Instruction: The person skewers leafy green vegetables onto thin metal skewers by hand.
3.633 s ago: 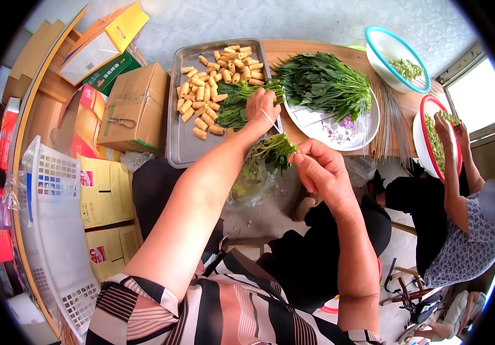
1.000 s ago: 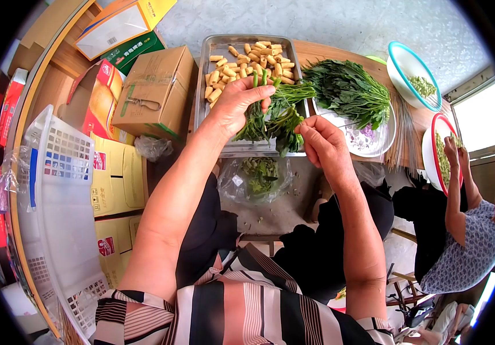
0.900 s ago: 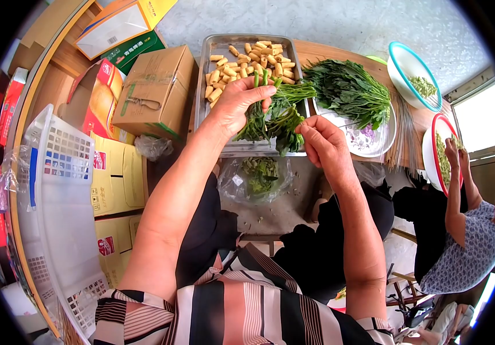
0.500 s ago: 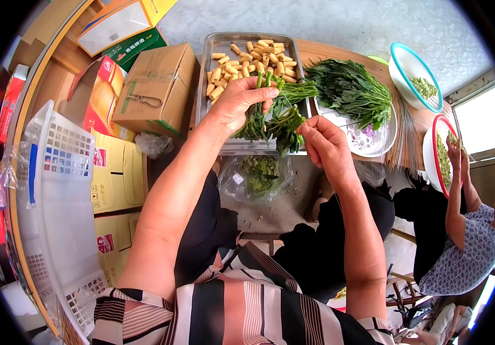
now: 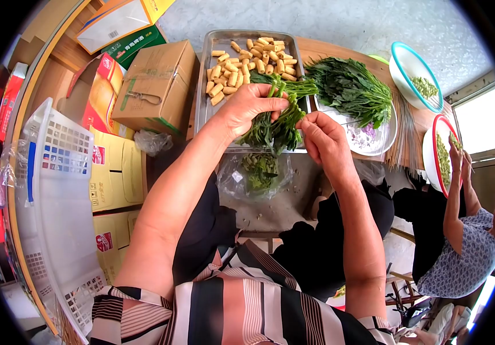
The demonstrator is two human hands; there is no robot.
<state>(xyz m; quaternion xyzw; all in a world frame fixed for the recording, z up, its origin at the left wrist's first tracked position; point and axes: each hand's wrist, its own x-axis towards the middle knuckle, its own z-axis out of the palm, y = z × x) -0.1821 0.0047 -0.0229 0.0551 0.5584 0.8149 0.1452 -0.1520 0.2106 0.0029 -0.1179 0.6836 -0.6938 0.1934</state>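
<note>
My left hand [image 5: 251,109] is closed around a bunch of leafy greens [image 5: 276,129], its cut stems poking up past the thumb and the leaves hanging down. At the right edge of the bunch, my right hand [image 5: 325,138] pinches thumb and forefinger together; what lies between them is too small to make out. Both hands are over the near part of a metal tray [image 5: 200,109]. Farther back in it lies a heap of short yellow-brown rolls [image 5: 246,63]. More leafy greens [image 5: 351,86] are piled on a white plate [image 5: 390,138] to the right.
Thin skewers [image 5: 402,132] lie beside the plate. Two basins, blue-rimmed [image 5: 394,69] and red-rimmed [image 5: 431,155], stand at the right, near another person [image 5: 466,247]. Cardboard boxes [image 5: 152,86] and a white plastic basket [image 5: 63,201] are at left. Below the tray sits a clear bag of greens [image 5: 259,172].
My left hand has shifted slightly right and down with the greens, closer to my right hand. The right hand stays pinched in nearly the same spot.
</note>
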